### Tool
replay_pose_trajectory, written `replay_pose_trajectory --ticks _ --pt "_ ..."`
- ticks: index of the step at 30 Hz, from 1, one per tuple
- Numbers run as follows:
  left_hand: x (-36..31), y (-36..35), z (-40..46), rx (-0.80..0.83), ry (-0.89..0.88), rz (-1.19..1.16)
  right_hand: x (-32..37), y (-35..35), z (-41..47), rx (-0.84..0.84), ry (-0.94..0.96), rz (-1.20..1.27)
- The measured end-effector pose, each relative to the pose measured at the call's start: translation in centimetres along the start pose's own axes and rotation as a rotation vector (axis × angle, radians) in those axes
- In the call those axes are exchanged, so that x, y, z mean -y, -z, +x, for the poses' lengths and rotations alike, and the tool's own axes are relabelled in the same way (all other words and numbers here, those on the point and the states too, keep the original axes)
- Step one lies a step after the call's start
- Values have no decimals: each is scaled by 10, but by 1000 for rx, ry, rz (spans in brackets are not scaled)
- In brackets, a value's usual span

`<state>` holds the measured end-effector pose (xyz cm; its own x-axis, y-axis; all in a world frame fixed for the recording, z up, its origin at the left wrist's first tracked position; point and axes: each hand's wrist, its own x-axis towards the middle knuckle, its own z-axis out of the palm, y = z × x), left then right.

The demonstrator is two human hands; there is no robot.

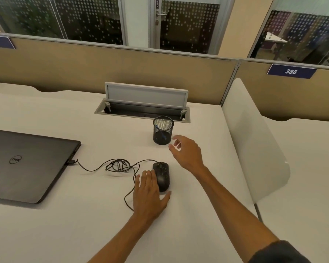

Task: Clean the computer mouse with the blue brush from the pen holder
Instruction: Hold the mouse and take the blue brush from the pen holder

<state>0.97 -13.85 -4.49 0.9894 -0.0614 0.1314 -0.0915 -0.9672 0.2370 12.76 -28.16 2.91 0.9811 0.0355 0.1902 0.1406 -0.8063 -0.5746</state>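
On a white desk (46, 234) fenced by tan partitions (122, 69) below glass walls, the left hand (148, 194) lies flat, fingers straight, against the black mouse (162, 175). The right hand (186, 152), spread and empty, hovers beside the mesh pen holder (162, 130) at 12 o'clock from the mouse, blue brush (162, 136) inside. A closed laptop (27, 164) sits at 9 o'clock.

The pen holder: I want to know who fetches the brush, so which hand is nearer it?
Right. The right hand hovers open just beside the pen holder, not touching. The left hand rests farther back at the mouse.
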Motion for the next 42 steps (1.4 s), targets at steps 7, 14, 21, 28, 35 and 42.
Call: replay_pose_trajectory --ticks 7,14,21,28,35,42 --pt "-13 -15 9 -2 127 -146 13 -7 49 62 43 -14" --pt "-8 -20 8 -61 147 -241 23 -25 88 126 90 -145" --pt "7 -19 2 -89 76 -240 23 -39 102 211 13 -151" --pt "13 -16 1 -78 32 -306 28 -25 97 32 116 -129" --pt "16 -16 0 -82 11 -347 21 9 76 -257 112 162" --pt "17 -17 0 -97 10 -343 9 32 42 -312 17 400"
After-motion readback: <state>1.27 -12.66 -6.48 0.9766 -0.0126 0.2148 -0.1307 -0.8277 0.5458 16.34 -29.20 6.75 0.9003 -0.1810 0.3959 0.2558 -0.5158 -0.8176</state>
